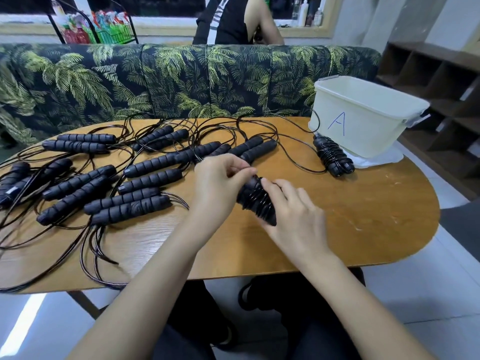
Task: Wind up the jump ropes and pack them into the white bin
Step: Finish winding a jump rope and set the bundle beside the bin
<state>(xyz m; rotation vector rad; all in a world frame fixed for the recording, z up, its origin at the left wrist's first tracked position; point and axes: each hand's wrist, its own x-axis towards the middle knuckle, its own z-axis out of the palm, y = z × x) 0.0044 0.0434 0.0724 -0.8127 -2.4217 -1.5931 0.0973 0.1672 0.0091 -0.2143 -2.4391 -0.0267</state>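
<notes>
jump rope [255,200] — far end leftward | left hand [218,184] pinches | right hand [296,219] grips

Our worktop [363,203] carries the white bin [363,120], a wound rope [333,158] just beside it, loose jump ropes [78,183] farther left.

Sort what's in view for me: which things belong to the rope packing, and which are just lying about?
Job: white bin marked A; rope being wound; wound bundle beside the bin; loose ropes across the table.
Lying about: white sheet under the bin; palm-print sofa; wire rack; wooden shelves.
</notes>
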